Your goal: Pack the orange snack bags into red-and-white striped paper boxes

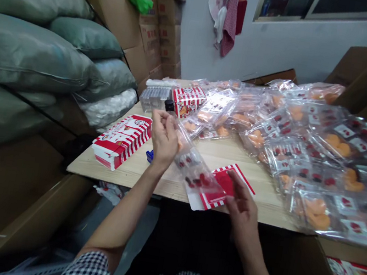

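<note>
My left hand (164, 141) grips the upper end of a clear plastic packet (196, 167), which slants down to the right over the table. Small dark and red pieces show through its film, with something orange near my fingers. My right hand (243, 212) is at the table's front edge, thumb and fingers apart. Beside it lies a flat red-and-white striped carton (226, 186), partly covered by the packet; whether my fingertips touch it I cannot tell. To the left, a larger striped carton (123, 139) lies on its side. A small blue object (149, 155) is partly hidden behind my left wrist.
A heap of similar packets (327, 155) covers the right and back of the wooden table (267, 202). At the back stand another striped box (189, 101) and a clear plastic case (155, 98). Stuffed sacks (26, 52) and cardboard boxes (119, 16) crowd the left.
</note>
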Demonstrator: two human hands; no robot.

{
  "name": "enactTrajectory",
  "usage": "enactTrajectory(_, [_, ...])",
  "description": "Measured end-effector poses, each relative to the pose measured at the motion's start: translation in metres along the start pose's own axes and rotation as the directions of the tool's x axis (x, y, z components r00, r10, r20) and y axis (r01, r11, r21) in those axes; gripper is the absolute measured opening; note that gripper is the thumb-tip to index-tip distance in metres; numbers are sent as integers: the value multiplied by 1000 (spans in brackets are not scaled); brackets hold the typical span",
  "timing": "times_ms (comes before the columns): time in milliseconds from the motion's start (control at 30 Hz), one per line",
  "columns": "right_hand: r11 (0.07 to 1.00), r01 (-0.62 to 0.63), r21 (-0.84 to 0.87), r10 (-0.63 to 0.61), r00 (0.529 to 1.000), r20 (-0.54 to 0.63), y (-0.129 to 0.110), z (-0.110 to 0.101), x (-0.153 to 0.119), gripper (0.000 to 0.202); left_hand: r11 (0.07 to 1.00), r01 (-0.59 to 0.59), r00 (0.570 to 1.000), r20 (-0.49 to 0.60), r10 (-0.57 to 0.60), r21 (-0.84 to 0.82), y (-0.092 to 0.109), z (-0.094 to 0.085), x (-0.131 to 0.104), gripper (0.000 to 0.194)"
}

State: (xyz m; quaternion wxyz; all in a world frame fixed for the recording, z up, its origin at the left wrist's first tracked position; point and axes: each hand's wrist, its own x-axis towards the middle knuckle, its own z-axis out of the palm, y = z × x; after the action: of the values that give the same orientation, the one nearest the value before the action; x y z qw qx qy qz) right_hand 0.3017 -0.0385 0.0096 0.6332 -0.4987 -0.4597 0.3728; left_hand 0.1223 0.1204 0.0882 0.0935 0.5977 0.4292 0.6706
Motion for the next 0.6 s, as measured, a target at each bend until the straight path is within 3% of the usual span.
enactTrajectory(33, [995, -76, 72, 69, 994, 84, -8, 8, -4, 63, 998, 33, 997, 76, -30, -49, 7, 2, -8, 7])
enactTrajectory(100, [961, -224, 160, 199, 967, 159, -12, 20, -10, 52, 981, 113, 971, 227, -76, -158, 18, 4, -16, 7])
enactTrajectory(200, [841, -374, 391, 364, 926, 102, -1, 27, -18, 35, 946, 172, 946, 313, -81, -274, 20, -6, -14, 16])
enactTrajectory(300, [668, -387, 636, 480, 877, 30, 10, 24, -21, 43, 942, 127, 988, 125, -92, -310, 15, -34, -28, 34])
enactTrajectory(367, [593, -351, 725, 516, 856, -8, 12, 26, -20, 43, 915, 166, 982, -25, -189, -367, 16, -52, -62, 37])
enactTrajectory(400, [568, -329, 755, 522, 853, -21, 10, 30, -19, 42, 883, 217, 964, -51, -261, -416, 20, -59, -86, 39])
enactTrajectory(433, [554, -307, 774, 517, 856, -30, 8, 36, -19, 42, 829, 311, 935, -5, -354, -465, 25, -64, -113, 45])
enactTrajectory(467, [551, -285, 784, 503, 864, -40, 5, 44, -19, 43, 740, 463, 876, 123, -467, -488, 31, -66, -140, 52])
enactTrajectory(533, [563, -256, 786, 458, 888, -39, -1, 65, -22, 50, 474, 735, 667, 392, -634, -484, 46, -65, -183, 66])
enactTrajectory(600, [578, -291, 762, 412, 911, 36, -6, 84, -30, 56, 268, 839, 495, 458, -738, -474, 58, -62, -202, 62])
